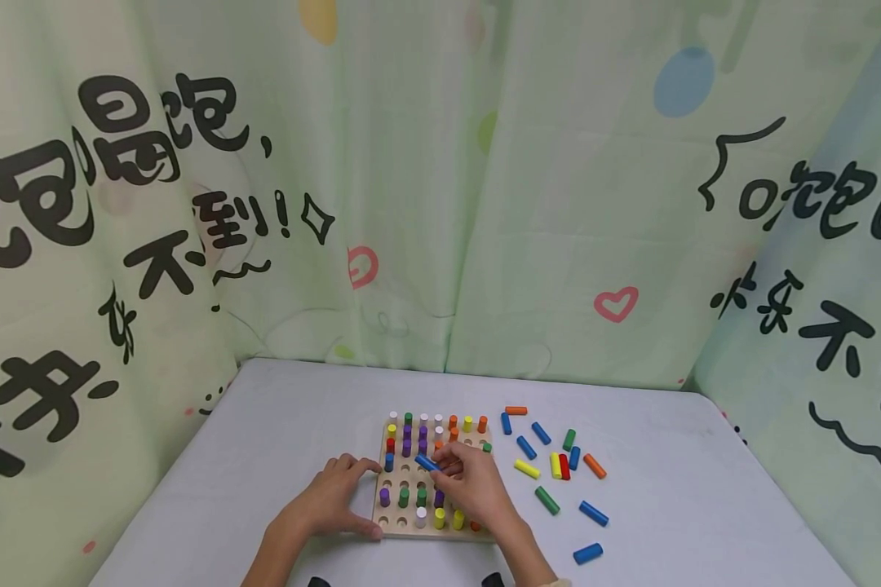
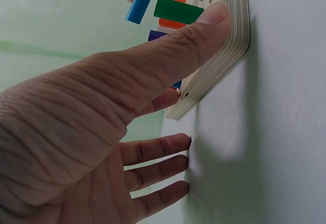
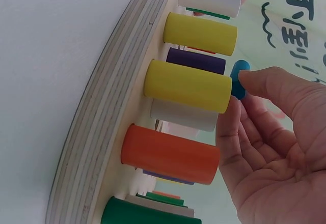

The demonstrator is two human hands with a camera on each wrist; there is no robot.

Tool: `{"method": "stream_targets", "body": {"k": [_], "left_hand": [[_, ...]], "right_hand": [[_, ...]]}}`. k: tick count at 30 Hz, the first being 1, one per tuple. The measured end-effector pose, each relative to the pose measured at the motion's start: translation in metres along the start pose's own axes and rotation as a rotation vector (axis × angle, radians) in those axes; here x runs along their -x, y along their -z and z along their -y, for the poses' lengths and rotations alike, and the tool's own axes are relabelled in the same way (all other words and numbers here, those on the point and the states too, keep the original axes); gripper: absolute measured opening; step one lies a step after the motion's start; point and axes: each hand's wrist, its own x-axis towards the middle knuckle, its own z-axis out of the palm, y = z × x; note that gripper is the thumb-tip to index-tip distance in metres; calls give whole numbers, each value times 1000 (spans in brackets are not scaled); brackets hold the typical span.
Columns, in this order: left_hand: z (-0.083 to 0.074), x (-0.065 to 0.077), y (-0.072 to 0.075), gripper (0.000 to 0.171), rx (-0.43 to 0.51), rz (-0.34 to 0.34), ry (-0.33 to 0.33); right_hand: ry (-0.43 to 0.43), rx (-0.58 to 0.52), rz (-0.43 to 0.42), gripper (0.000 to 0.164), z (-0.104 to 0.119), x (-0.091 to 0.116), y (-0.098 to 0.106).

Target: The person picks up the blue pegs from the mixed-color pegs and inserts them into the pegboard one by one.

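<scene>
A wooden pegboard (image 1: 429,536) holds upright colored pegs in several rows, with bare holes among them. My right hand (image 1: 477,487) pinches a blue peg (image 1: 426,462) between thumb and fingertips, tilted above the middle of the board. In the right wrist view this blue peg (image 3: 239,79) shows beyond a standing yellow peg (image 3: 188,85). At the board's left side is my left hand (image 1: 330,497), thumb at the near corner and index finger farther up the edge. The left wrist view shows its other fingers (image 2: 158,173) extended beside the board, near the white tabletop.
Loose pegs lie on the white table (image 1: 668,489) right of the board, among them a green peg (image 1: 546,500), a red peg (image 1: 564,466) and a blue peg (image 1: 588,553). A patterned curtain (image 1: 543,204) surrounds the table's back and sides.
</scene>
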Motion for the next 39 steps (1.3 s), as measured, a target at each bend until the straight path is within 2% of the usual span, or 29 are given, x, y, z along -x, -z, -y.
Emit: {"method": "stream_targets", "body": {"k": [13, 25, 39], "left_hand": [[-1, 1, 2, 82, 6, 3, -3], [-1, 2, 2, 81, 1, -3, -5], [1, 2, 2, 81, 2, -8, -17]], "right_hand": [[20, -4, 9, 11, 2, -3, -4], [1, 17, 24, 9, 0, -9, -12], [32, 73, -18, 9, -2, -16, -20]]}}
